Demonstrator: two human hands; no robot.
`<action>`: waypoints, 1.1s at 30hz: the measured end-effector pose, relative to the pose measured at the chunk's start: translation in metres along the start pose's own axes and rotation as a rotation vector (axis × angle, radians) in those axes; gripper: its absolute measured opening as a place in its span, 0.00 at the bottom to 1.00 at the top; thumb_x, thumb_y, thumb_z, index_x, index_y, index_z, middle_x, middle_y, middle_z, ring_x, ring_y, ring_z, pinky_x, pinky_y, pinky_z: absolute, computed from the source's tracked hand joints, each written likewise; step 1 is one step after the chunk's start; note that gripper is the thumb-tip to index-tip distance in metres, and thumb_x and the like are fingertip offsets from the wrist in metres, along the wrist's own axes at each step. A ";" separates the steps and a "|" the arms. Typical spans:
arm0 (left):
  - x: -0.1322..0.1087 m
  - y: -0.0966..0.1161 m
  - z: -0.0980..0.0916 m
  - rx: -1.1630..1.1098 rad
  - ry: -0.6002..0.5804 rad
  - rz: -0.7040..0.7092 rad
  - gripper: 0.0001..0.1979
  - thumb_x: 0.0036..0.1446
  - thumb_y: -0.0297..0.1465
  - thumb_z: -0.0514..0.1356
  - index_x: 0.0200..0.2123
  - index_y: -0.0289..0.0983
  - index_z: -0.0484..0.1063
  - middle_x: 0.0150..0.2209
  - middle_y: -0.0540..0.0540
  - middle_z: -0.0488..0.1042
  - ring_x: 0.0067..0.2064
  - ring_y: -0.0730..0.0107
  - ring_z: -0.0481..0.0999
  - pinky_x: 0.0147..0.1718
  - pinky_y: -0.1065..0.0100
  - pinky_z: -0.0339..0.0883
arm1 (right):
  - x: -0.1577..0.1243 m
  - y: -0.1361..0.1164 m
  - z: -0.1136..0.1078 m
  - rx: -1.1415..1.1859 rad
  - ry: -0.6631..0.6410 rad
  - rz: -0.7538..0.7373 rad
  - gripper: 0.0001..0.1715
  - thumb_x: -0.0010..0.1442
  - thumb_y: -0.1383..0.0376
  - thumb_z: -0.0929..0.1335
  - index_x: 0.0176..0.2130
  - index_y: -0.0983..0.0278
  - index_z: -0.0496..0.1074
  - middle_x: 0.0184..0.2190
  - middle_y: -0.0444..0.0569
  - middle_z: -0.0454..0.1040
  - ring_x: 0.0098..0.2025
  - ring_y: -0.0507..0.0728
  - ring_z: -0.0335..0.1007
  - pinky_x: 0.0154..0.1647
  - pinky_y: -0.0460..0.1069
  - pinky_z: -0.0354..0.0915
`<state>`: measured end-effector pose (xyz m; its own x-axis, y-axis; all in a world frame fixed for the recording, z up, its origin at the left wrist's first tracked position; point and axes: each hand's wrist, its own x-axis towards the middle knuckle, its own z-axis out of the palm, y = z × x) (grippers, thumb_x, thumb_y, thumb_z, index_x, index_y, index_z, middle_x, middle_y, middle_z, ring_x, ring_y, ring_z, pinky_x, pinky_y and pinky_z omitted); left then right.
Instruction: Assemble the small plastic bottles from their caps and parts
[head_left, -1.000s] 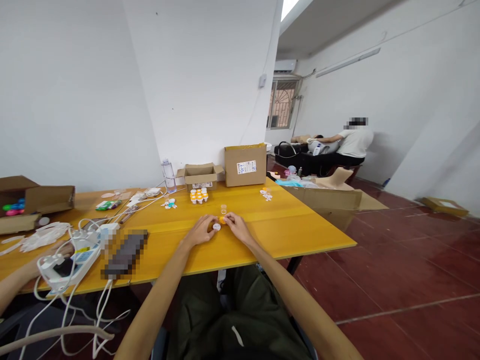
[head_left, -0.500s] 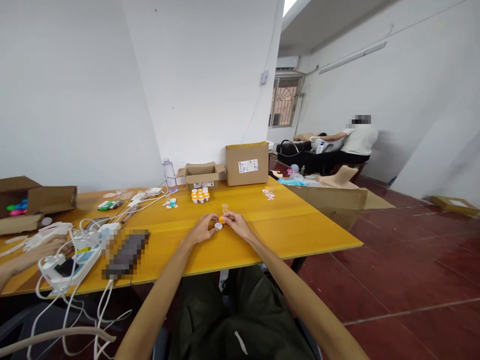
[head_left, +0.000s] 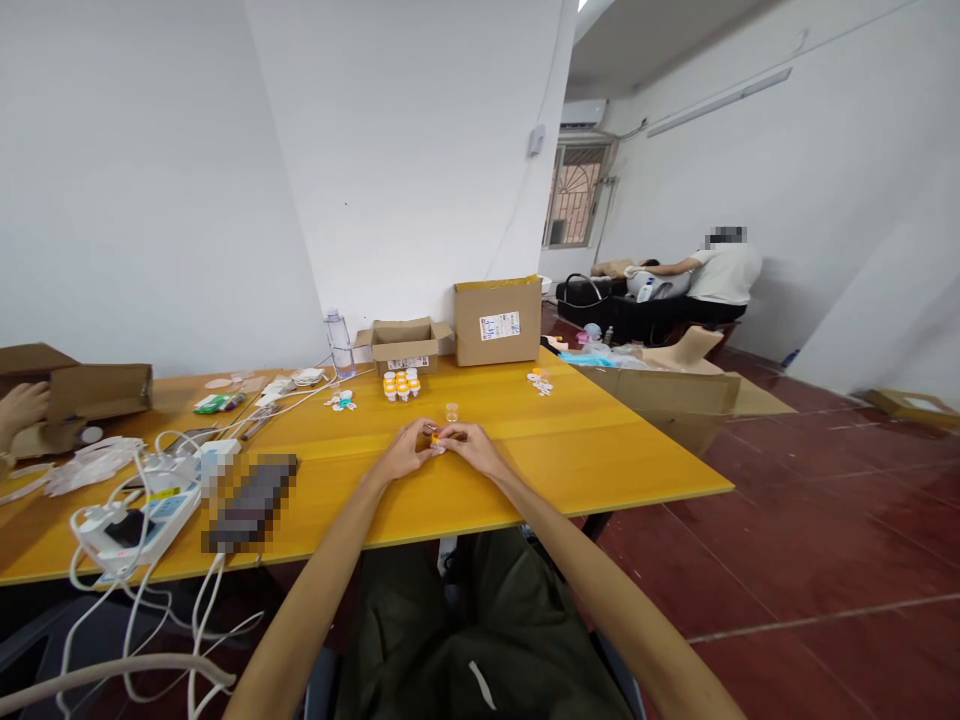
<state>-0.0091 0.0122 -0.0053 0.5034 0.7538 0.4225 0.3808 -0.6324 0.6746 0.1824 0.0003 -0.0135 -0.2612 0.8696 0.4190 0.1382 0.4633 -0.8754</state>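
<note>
Head | small orange-and-white plastic piece (head_left: pixel 435 439): on the near side of the small clear cylindrical plastic cup (head_left: pixel 451 412), slightly left | left hand (head_left: pixel 405 454), right hand (head_left: pixel 472 449): both grips narrow, fingertips pinching it between them, neither nearer | long axis: too small to tell

Fingers (head_left: pixel 454 432) partly cover that small orange-and-white plastic piece (head_left: pixel 435 440); far left, the brown cardboard box (head_left: pixel 101 392) gets cut off!

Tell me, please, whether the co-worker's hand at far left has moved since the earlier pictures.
Yes: the co-worker's hand has moved leftward, away from the power strip, to the leftmost cardboard box.
</note>
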 end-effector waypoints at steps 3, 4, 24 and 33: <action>0.001 -0.007 0.001 -0.028 0.003 -0.001 0.19 0.54 0.36 0.67 0.49 0.40 0.71 0.44 0.44 0.78 0.49 0.60 0.76 0.55 0.56 0.65 | -0.001 0.001 0.001 -0.002 0.001 0.007 0.09 0.50 0.58 0.74 0.29 0.61 0.77 0.32 0.46 0.80 0.37 0.58 0.76 0.42 0.52 0.69; 0.001 -0.008 0.002 -0.037 0.003 0.000 0.19 0.54 0.36 0.67 0.49 0.40 0.71 0.44 0.44 0.78 0.50 0.60 0.76 0.55 0.56 0.65 | -0.001 0.001 0.002 -0.002 0.001 0.013 0.09 0.50 0.59 0.74 0.30 0.61 0.77 0.33 0.46 0.80 0.37 0.58 0.76 0.43 0.52 0.70; 0.001 0.000 0.000 -0.037 -0.012 0.001 0.16 0.54 0.33 0.66 0.46 0.40 0.72 0.44 0.44 0.78 0.49 0.60 0.77 0.55 0.57 0.67 | -0.002 0.007 0.001 -0.038 -0.019 0.013 0.12 0.49 0.61 0.74 0.36 0.61 0.74 0.36 0.46 0.79 0.40 0.58 0.76 0.45 0.53 0.70; 0.001 -0.002 0.000 -0.028 -0.009 -0.004 0.16 0.53 0.32 0.66 0.46 0.40 0.73 0.44 0.44 0.79 0.49 0.60 0.77 0.55 0.56 0.67 | -0.002 0.007 0.002 -0.045 -0.011 0.027 0.14 0.49 0.60 0.75 0.36 0.60 0.74 0.35 0.46 0.79 0.40 0.57 0.76 0.43 0.52 0.70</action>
<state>-0.0093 0.0144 -0.0066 0.5086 0.7548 0.4143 0.3614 -0.6239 0.6929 0.1824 0.0012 -0.0211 -0.2676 0.8798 0.3929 0.1878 0.4475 -0.8743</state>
